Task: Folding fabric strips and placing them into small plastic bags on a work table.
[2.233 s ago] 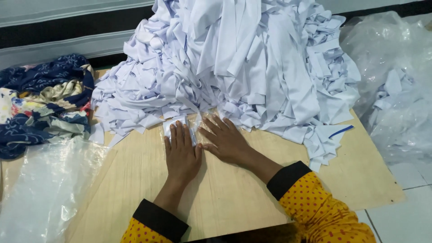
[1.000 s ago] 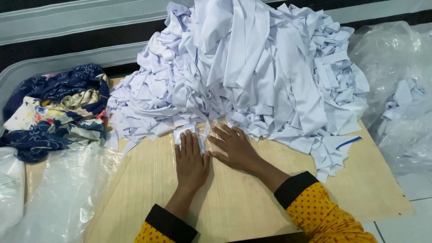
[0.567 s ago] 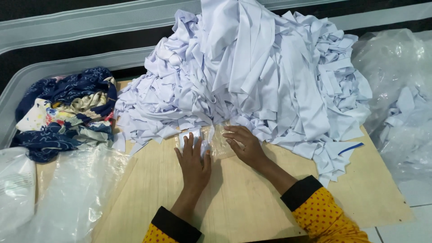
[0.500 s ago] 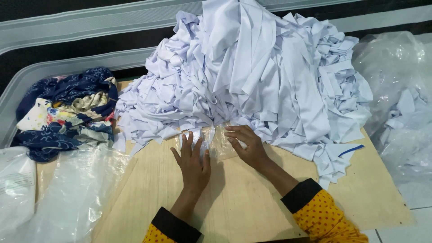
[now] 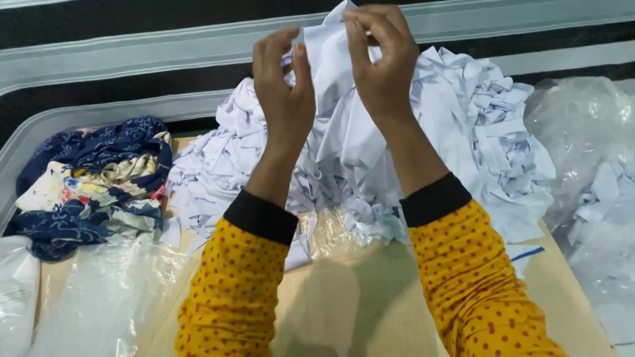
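From the head view: both hands raised high above the wooden table (image 5: 370,311), well over the heap. Left hand (image 5: 284,86) with fingers closed in a pinch on the left edge of a white fabric piece (image 5: 327,56); right hand (image 5: 380,59) with fingers curled and pinched on the top right edge of the same piece, so held stretched between the two. Hanging down from the pinches, limp and folding on itself, the lower part merging with the big pile of white fabric strips (image 5: 456,139) at the far side of the table. Judged as very light, thin and soft, no stiffness at all, a little slippery perhaps, not fragile; best taken at an edge or a corner with thumb and fingertip, because a hold in the middle only bunches it. Yellow sleeves with red dots and black cuffs (image 5: 261,215) on both arms. At the far left corner of the table, a bundle of dark blue patterned cloth (image 5: 92,178). At the near left edge, a clear plastic sheet (image 5: 99,297). Beyond the right edge, a clear plastic bag (image 5: 589,172) with more white pieces inside. Near the right edge, a small white scrap with a blue line (image 5: 526,254).
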